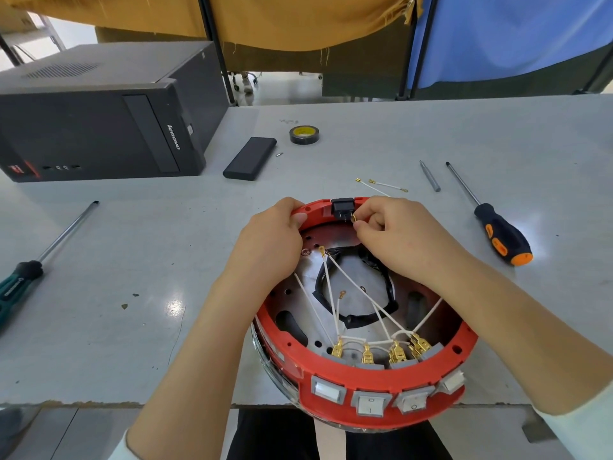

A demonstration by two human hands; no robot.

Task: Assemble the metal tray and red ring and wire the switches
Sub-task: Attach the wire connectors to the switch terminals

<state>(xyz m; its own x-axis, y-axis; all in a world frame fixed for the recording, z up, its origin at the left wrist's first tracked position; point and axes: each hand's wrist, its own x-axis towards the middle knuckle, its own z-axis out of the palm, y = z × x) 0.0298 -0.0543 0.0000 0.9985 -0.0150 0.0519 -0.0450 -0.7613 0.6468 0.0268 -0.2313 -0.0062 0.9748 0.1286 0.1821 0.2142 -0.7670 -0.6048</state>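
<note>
The round red plastic ring (365, 376) sits at the near edge of the grey tabletop (431, 134), with the shiny metal tray (351, 283) inside it. The left hand (265, 250) grips the ring's rim at 11 o'clock, fingers curled over it. The right hand (401, 240) pinches a small gold wire end (354, 218) beside the black switch (342, 207) at 12 o'clock. Four grey switches (370, 402) with white wires (348, 270) sit at 6 o'clock. An orange-and-black screwdriver (497, 234) lies at 3 o'clock.

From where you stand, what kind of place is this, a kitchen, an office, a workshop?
Most likely a small electronics assembly workbench. Screwdrivers and a roll of tape lie on the grey table, a desktop computer sits at the back, and cloth partitions screen it off.
</note>
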